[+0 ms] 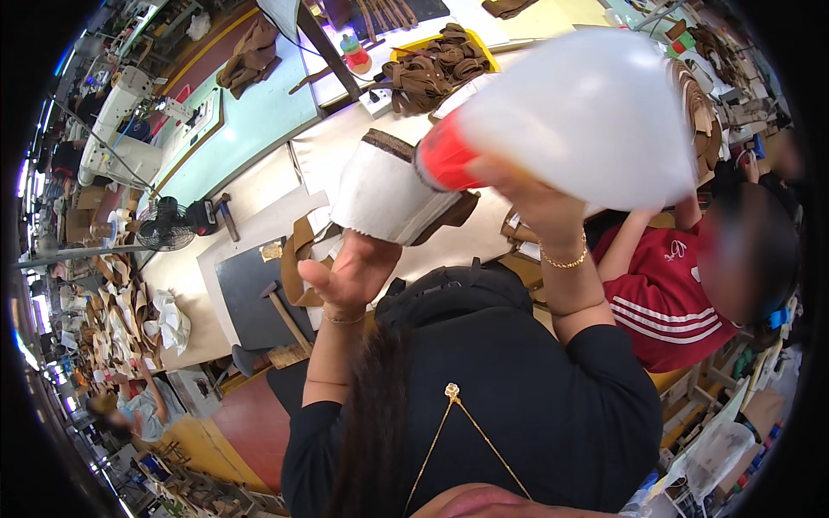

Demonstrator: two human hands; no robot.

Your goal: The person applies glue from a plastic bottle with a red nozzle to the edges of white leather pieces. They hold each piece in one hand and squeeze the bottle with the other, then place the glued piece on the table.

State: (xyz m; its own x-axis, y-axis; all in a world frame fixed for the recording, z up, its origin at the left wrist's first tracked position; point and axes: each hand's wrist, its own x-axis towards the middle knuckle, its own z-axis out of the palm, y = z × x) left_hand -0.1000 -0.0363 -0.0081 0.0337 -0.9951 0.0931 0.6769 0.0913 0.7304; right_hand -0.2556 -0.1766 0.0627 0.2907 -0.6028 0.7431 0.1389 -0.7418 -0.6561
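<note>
My left hand (354, 268) supports a curved shoe-upper piece (389, 192), white on its lining side with brown at the edges. The thumb sticks out, and the fingers go out of sight behind the piece. In my right hand (540, 203) is a large translucent white squeeze bottle (587, 112), tilted, its red neck (449, 154) toward the piece. The bottle's dark end lies at the piece's right side; whether they touch I cannot tell. Blur softens the bottle and the right fingers.
Left on the bench lie a dark board (259, 293), a hammer (285, 312) and a small fan (166, 224). A yellow tray (494, 62) of brown strips stands at the back, a sewing machine (121, 129) farther left. A person in a red shirt (661, 293) sits close on the right.
</note>
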